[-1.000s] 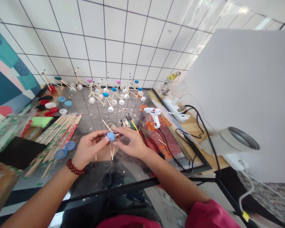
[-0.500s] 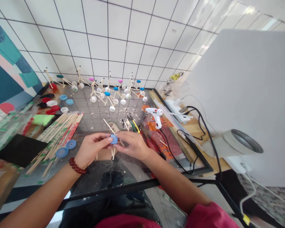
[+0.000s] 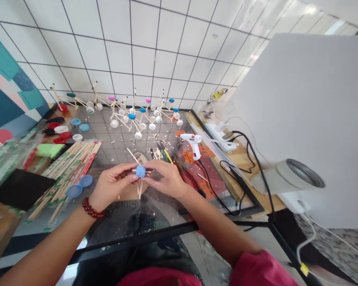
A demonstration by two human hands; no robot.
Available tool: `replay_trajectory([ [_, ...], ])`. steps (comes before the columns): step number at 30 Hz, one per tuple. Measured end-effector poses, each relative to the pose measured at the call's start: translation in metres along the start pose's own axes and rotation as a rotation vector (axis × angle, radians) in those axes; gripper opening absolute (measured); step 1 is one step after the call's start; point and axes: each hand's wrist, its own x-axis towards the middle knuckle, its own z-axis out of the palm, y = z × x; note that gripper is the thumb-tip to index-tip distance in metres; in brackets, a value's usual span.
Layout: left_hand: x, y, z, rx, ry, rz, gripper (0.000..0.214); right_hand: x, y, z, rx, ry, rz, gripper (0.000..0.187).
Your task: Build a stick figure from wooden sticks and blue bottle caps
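Observation:
My left hand [image 3: 111, 184] and my right hand [image 3: 164, 178] meet above the glass table [image 3: 155, 222], both pinching a small blue bottle cap [image 3: 140, 171] that sits on thin wooden sticks [image 3: 134, 157]. The sticks poke out above and below the cap. A red bead bracelet [image 3: 91, 209] circles my left wrist. Several finished stick-and-cap models [image 3: 137, 115] stand at the back of the table.
A bundle of wrapped chopsticks [image 3: 68, 167] and two blue caps [image 3: 79, 186] lie to the left. Loose red, white and blue caps [image 3: 64, 131] are farther back left. A white glue gun [image 3: 192, 143] with a black cable, pliers and a power strip [image 3: 222, 137] sit to the right.
The cap has turned a little between my fingers, showing its flat face then its side. Both hands stay in nearly the same place; the view shifts slightly.

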Motion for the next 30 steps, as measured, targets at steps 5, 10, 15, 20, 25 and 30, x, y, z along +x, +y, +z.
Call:
replay_trajectory([
  [5,0.001,-0.006,0.001,0.058,0.036,-0.043,0.065,-0.001,0.004,0.0,-0.011,-0.039,-0.032,0.017],
  [10,0.002,-0.011,0.0,0.096,0.005,-0.018,0.062,-0.004,0.008,0.007,-0.029,-0.023,-0.044,0.014],
  [15,0.001,-0.009,-0.003,0.171,-0.008,0.093,0.052,-0.005,0.009,0.014,-0.032,0.109,-0.019,0.018],
  [20,0.001,-0.012,-0.002,-0.032,-0.041,0.089,0.062,-0.004,0.004,0.016,-0.121,0.153,0.013,0.018],
  [25,0.003,-0.016,0.0,-0.077,-0.036,0.064,0.055,-0.004,-0.003,0.019,-0.116,0.133,-0.013,0.009],
  [30,0.006,-0.019,-0.004,-0.083,0.031,0.108,0.051,-0.003,-0.006,0.017,0.036,0.137,0.063,0.032],
])
